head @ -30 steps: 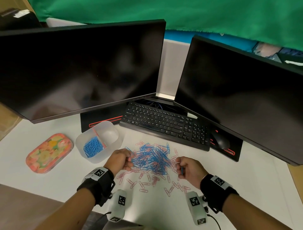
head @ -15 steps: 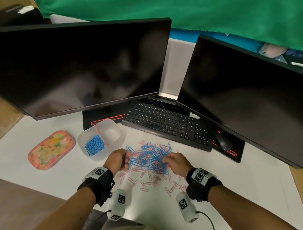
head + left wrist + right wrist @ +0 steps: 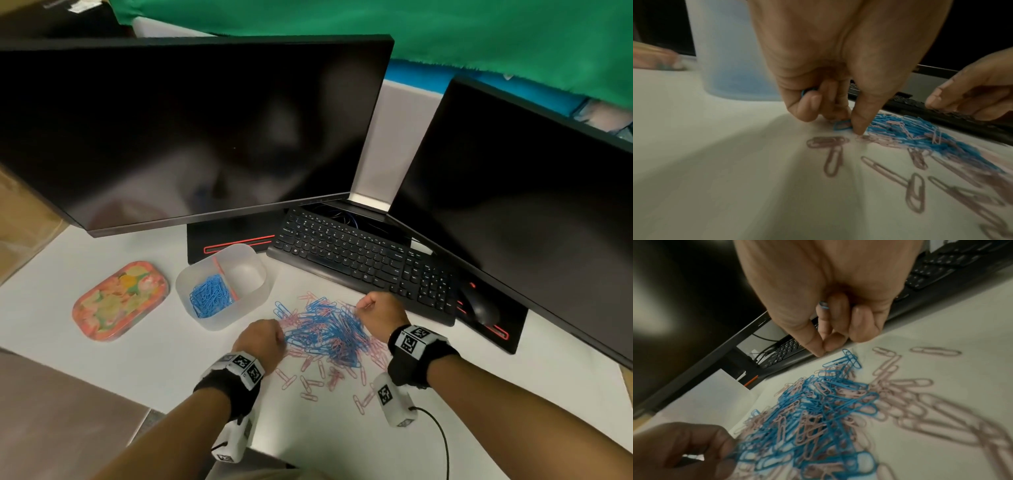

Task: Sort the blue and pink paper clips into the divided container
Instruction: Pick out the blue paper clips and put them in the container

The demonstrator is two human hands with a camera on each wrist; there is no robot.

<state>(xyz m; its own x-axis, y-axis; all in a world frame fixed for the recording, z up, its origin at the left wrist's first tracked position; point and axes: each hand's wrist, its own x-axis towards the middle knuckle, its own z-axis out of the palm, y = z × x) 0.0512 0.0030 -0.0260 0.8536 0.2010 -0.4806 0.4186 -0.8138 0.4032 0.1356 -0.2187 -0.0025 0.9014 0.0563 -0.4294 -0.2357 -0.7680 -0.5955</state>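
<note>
While my left hand (image 3: 262,339) stays curled at the near-left edge of the mixed heap of blue and pink wire paper clips (image 3: 329,334), thumb and forefinger pinching a blue clip (image 3: 841,125) against the white desk (image 3: 161,356), my right hand (image 3: 380,313) has crossed from the heap's near-right side to its far edge, fingers curled round blue clips (image 3: 823,304). Just left stands the translucent divided plastic container (image 3: 251,305), blue clips in its left compartment. Behind the heap lies the black keyboard (image 3: 359,253).
</note>
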